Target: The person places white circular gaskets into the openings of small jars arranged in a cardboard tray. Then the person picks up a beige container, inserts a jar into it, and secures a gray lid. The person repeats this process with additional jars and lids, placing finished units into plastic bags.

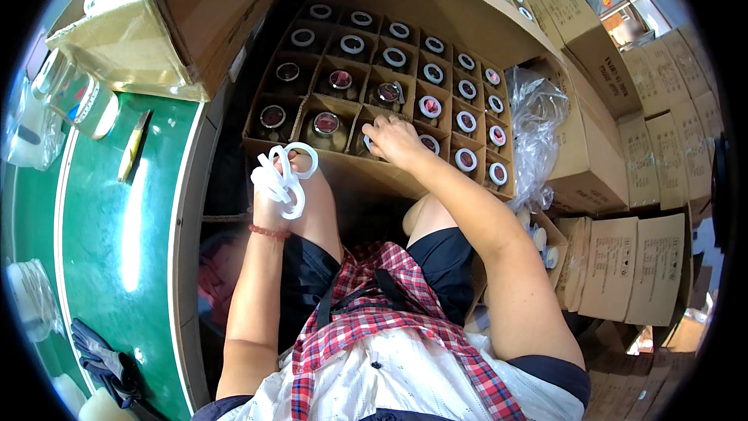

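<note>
My left hand (pixel 268 215) is closed around a bunch of white plastic rings (pixel 291 179), which loop out over the fingers and hide part of them. It hangs beside the near left corner of a divided cardboard box (pixel 312 162). My right hand (pixel 397 141) reaches over the box's near row. Its fingers are bent down onto a white ring at the mouth of a jar, partly hidden beneath them. Glass jars stand upright in the cells. Most have a white ring around the top; several near the left, such as this jar (pixel 327 124), show no ring.
At left, a green tabletop (pixel 101 210) holds a yellow utility knife (pixel 134 146), a clear jar (pixel 78 97) and dark gloves (pixel 105 362). An open carton (pixel 210 23) stands at its far end. Crumpled clear plastic (pixel 538 132) and stacked cartons (pixel 612 265) lie right.
</note>
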Motion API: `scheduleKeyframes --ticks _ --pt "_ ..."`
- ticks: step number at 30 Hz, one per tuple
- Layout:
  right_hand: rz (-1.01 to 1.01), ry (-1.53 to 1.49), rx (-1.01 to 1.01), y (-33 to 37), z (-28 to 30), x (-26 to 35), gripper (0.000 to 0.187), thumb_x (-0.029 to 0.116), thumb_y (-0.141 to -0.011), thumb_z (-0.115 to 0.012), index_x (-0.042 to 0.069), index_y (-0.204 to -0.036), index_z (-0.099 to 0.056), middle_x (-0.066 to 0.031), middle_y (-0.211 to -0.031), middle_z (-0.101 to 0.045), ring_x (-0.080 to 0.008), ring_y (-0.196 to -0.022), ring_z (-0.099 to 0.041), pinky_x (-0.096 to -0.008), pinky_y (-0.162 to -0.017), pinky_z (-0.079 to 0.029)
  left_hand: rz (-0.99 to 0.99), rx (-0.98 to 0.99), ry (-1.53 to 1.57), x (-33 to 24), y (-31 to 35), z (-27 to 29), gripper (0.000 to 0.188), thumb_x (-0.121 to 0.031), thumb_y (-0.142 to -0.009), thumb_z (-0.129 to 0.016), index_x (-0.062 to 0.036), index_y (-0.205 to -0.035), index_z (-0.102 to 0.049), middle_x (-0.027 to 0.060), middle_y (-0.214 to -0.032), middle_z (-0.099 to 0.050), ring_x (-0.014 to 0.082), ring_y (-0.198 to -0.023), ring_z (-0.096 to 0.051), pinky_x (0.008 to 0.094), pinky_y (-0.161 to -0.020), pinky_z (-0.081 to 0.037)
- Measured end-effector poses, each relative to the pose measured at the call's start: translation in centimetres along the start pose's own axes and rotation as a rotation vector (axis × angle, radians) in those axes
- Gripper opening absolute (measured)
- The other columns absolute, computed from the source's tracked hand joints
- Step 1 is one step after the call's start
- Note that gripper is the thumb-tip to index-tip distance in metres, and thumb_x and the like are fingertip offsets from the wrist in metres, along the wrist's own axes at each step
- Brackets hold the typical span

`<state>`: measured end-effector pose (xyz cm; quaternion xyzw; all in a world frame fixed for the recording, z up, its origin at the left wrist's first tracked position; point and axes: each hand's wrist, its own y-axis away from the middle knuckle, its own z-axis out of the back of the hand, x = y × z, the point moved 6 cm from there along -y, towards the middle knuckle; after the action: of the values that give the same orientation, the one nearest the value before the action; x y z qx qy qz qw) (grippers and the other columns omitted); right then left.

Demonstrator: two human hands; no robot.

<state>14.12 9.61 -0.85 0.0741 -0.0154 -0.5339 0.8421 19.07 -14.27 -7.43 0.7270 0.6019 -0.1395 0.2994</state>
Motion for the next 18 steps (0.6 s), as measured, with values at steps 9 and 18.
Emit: scheduleKeyframes --ticks 9,18 --pt "0.152 0.193 0.055 -0.7 -0.4 1.9 0.021 0.012 -0.084 -0.054 0.008 -0.104 -0.060 -0.0163 -0.092 -0.064 -0.0324 -0.082 -0.067 -0.0381 -0.068 -0.054 -0.022 0.009 -0.053 -0.6 0.5 -0.6 0.028 -0.022 -0.092 -0.062 0.0008 -0.110 -0.063 0.0027 -0.085 -0.066 0.0110 -0.074 -0.061 0.0219 -0.059 -0.046" --pt "0.117 0.068 -0.070 0.4 0.2 0.7 0.016 0.018 -0.086 -0.058 0.011 -0.100 -0.062 -0.0135 -0.104 -0.062 -0.0299 -0.092 -0.065 -0.0419 -0.077 -0.053 -0.010 -0.040 -0.097 -0.7 0.4 -0.6 0.030 -0.025 -0.094 -0.061 -0.0004 -0.110 -0.062 0.0044 -0.089 -0.066 0.0118 -0.076 -0.061 0.0211 -0.062 -0.046"
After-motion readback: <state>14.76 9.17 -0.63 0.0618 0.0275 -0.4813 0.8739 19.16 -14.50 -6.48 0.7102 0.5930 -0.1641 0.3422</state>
